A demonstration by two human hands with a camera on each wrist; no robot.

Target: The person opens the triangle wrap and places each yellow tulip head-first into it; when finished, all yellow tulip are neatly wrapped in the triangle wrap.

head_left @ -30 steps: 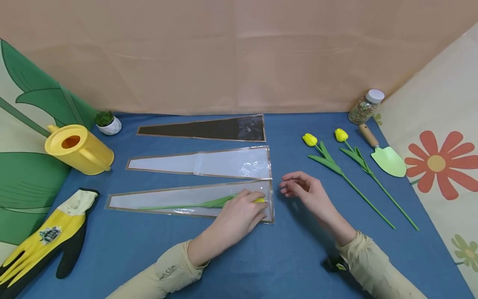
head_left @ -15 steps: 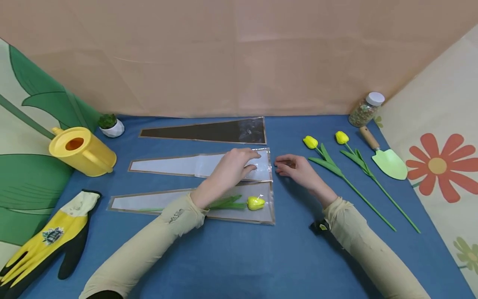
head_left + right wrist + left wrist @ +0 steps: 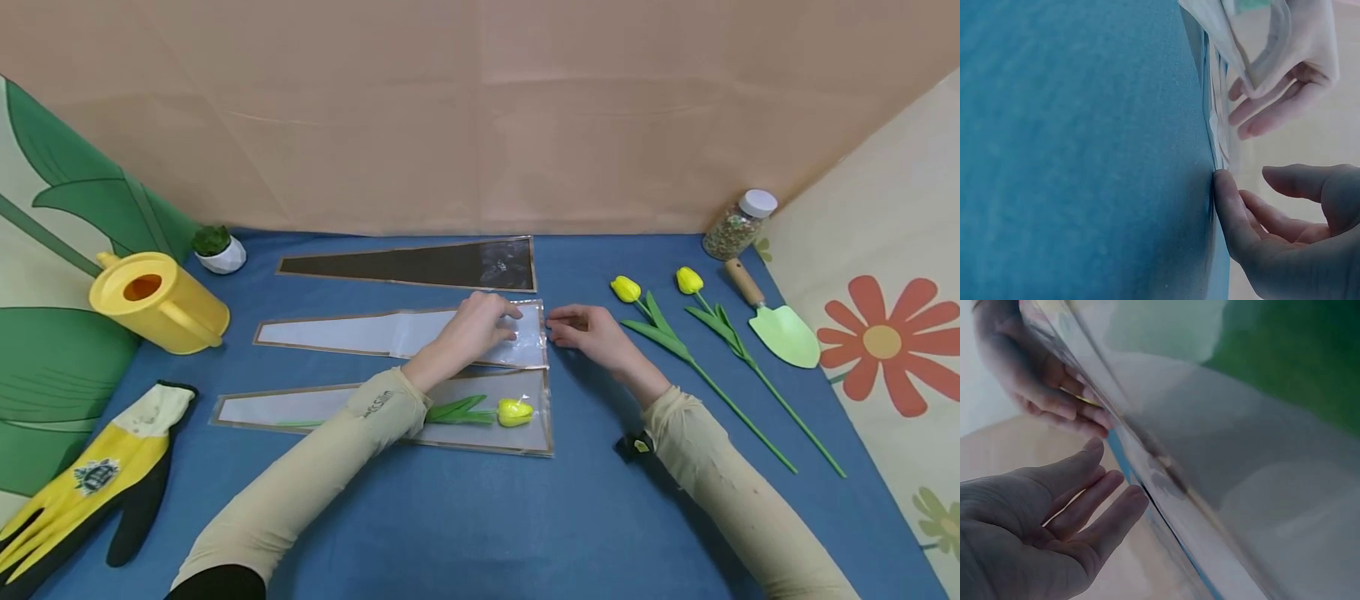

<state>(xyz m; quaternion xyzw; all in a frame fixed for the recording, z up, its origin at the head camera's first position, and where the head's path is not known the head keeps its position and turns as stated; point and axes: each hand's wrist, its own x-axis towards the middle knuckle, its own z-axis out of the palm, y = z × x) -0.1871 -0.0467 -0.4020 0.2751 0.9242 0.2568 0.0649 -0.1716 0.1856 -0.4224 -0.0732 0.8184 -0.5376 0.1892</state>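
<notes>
While one sleeve (image 3: 390, 410) holds a tulip (image 3: 514, 411), both relaxed grips touch the empty sleeve (image 3: 390, 333).

The surface (image 3: 480, 517) is covered with a blue cloth. Behind it stands a plain tan paper wall (image 3: 480, 108) with soft fold lines. On the left side is a cream panel (image 3: 45, 275) with big green leaves drawn on it. On the right side is another cream panel (image 3: 885, 275) with a red flower that has an orange middle. The light is soft and even, with only faint shadows.
</notes>
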